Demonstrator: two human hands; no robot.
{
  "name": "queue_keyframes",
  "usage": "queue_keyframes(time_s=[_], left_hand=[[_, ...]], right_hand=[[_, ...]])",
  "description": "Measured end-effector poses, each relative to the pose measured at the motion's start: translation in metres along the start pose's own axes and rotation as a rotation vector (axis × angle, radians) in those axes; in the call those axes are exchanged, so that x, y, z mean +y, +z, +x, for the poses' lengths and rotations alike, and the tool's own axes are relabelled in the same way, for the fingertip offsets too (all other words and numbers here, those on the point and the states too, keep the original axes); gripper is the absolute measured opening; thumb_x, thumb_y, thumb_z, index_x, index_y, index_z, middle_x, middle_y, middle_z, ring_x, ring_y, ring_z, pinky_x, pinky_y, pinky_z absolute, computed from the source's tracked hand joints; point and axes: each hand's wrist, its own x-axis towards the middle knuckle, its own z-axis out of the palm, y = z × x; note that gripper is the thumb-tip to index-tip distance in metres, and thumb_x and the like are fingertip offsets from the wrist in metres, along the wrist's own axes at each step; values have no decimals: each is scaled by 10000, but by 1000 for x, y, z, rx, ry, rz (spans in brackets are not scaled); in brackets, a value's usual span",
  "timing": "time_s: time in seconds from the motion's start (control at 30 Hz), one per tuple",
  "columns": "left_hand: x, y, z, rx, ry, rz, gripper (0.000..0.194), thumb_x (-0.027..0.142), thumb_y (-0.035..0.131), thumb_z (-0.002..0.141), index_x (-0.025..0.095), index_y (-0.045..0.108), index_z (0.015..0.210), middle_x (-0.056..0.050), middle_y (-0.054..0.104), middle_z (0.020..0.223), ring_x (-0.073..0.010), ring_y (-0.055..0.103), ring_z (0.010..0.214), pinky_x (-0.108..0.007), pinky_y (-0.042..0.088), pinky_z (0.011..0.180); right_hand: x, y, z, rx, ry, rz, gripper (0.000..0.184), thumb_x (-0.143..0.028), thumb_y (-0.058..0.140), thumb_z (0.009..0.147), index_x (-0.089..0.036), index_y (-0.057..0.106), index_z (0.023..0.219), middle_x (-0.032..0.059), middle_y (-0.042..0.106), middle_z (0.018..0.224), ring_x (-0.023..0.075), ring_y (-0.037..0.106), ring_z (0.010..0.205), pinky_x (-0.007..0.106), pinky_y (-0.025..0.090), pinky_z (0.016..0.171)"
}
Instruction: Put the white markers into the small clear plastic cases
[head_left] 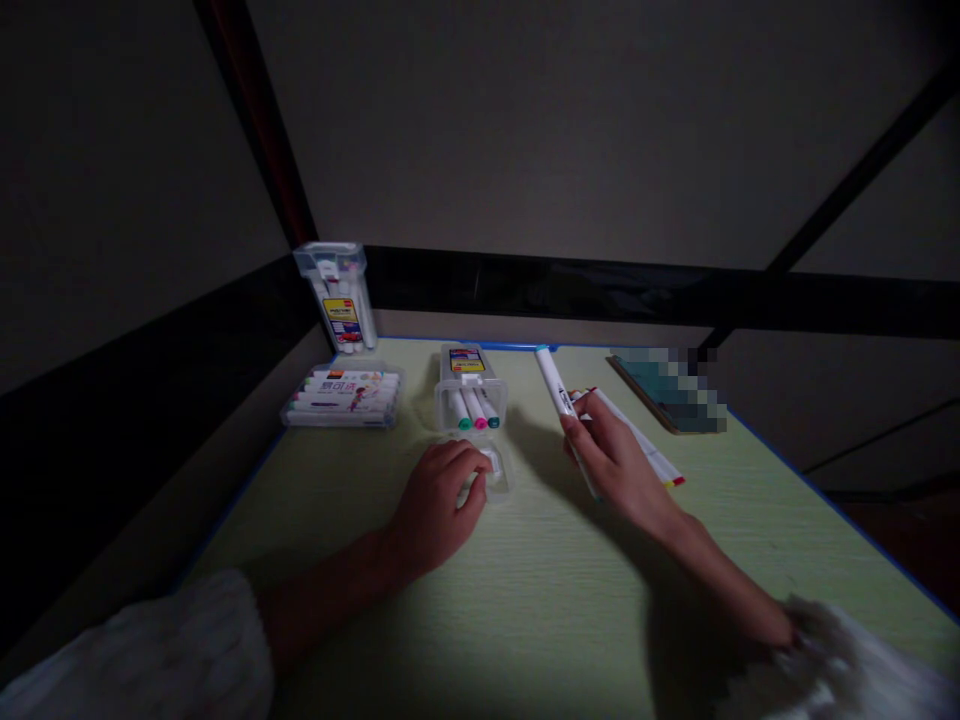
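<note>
My right hand (611, 455) is closed around a white marker (553, 378) with a teal end, held tilted above the table. Part of its barrel is hidden by my fingers. At the table's middle lies a clear plastic marker box (471, 385), its opening facing me. Inside it, the ends of a green, a pink and a dark teal marker (480, 412) show. The box's clear lid (498, 470) is flipped down in front of it. My left hand (442, 495) has its fingers curled onto the lid's left side.
Several white markers (637, 440) with coloured ends lie behind my right hand. Farther right is a flat teal panel (664, 390), partly blurred out. A filled clear marker case (345, 397) lies at left; an upright marker box (341, 300) stands behind it. Walls enclose the table's back and left.
</note>
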Motion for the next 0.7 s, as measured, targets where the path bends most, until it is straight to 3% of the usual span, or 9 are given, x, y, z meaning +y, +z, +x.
queue_keyframes(time_s=[0.2,0.47,0.6,0.7], left_hand=[[-1,0,-3,67,-40,-63,169,73,457,777,181,498,900,-34,592,824,-166,568,792,-292,453,746],[1,0,-2,243,-26,-181,130,97,494,809,192,475,894,-32,544,935,-142,557,931,-270,428,865],[0,0,-4,258,-37,-226,243,138,496,825,194,459,1059,-26,548,931,-137,564,884,-275,424,861],[-2,1,-6,243,-143,-327,368,187,502,832,198,402,1187,-17,563,877,-140,563,813,-275,444,788]], right_hand=[[-7,-2,-3,-71,-169,-120,181,-364,349,910,-224,367,797,-40,440,591,124,403,515,254,287,498],[-11,-3,-4,-254,-314,-326,203,-357,327,911,-203,429,824,5,515,620,157,475,559,266,324,526],[-12,-4,-5,-361,-380,-370,241,-369,331,922,-191,481,860,36,561,680,178,520,622,280,355,571],[-12,-4,-4,-388,-401,-393,269,-395,340,924,-194,508,865,31,558,664,180,520,615,282,353,577]])
